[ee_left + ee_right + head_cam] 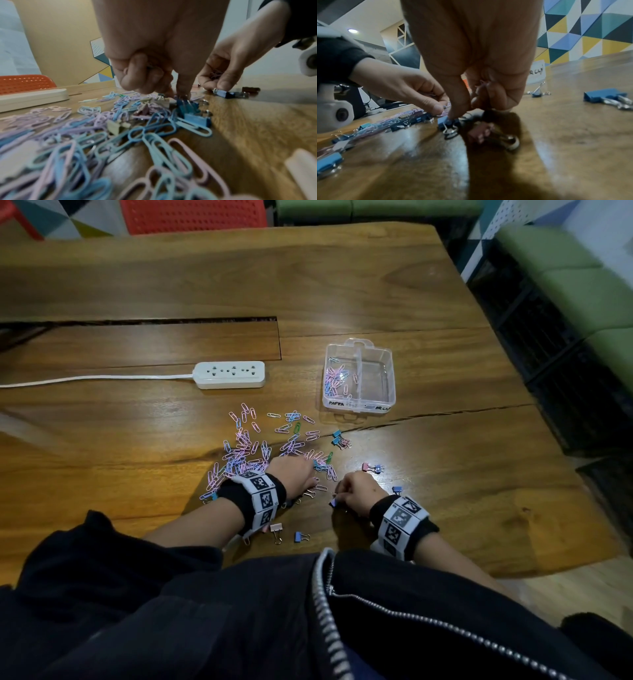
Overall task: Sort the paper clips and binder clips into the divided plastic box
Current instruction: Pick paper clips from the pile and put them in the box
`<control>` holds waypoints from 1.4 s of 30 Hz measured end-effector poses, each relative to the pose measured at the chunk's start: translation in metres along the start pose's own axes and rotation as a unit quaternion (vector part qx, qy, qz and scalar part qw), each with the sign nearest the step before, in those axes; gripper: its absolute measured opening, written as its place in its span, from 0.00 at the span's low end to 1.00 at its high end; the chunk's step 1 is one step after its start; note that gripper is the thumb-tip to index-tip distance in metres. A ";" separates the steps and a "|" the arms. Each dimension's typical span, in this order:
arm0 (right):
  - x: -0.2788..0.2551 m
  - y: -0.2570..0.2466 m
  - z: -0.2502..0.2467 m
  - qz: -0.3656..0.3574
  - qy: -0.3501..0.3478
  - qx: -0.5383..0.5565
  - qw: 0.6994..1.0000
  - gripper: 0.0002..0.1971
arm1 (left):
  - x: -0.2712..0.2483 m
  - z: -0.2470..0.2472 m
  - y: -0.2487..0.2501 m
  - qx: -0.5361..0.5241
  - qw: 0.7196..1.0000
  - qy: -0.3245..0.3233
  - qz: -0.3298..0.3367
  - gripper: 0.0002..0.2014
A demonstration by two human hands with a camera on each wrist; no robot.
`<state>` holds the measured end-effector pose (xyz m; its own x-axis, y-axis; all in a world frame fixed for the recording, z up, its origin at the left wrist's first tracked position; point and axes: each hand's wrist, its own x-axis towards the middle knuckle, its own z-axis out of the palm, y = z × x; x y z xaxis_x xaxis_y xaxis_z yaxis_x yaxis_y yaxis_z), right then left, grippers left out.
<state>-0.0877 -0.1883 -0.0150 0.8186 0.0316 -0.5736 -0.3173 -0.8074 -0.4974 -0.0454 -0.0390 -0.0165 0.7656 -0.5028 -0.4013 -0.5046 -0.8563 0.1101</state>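
Observation:
A heap of pastel paper clips [253,453] lies mid-table with small binder clips scattered around it. My left hand [303,475] reaches into the heap's near right edge, and its thumb and forefinger pinch the wire handles of a teal binder clip [186,104]. Just to its right, my right hand [344,495] is curled; its thumb and finger hold a blue binder clip [447,121] against the table, and pink clips [482,83] show inside its curled fingers. The divided clear box [390,378] stands beyond, with paper clips in its left compartment only.
A white power strip [229,374] with its cord lies left of the box. Loose binder clips [371,468] lie to the right of my hands and near my body [301,536]. A crack runs across the wooden table [445,457] toward its right edge.

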 end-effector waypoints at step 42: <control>0.013 -0.005 -0.008 0.014 0.065 0.060 0.996 0.02 | 0.000 0.000 0.005 -0.061 0.997 -0.014 -0.044 0.14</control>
<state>-0.0715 -0.1886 -0.0147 0.8617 -0.0724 -0.5023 -0.3887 -0.7304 -0.5616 -0.0482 -0.0435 -0.0163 0.7927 -0.4232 -0.4388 -0.3822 -0.9057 0.1831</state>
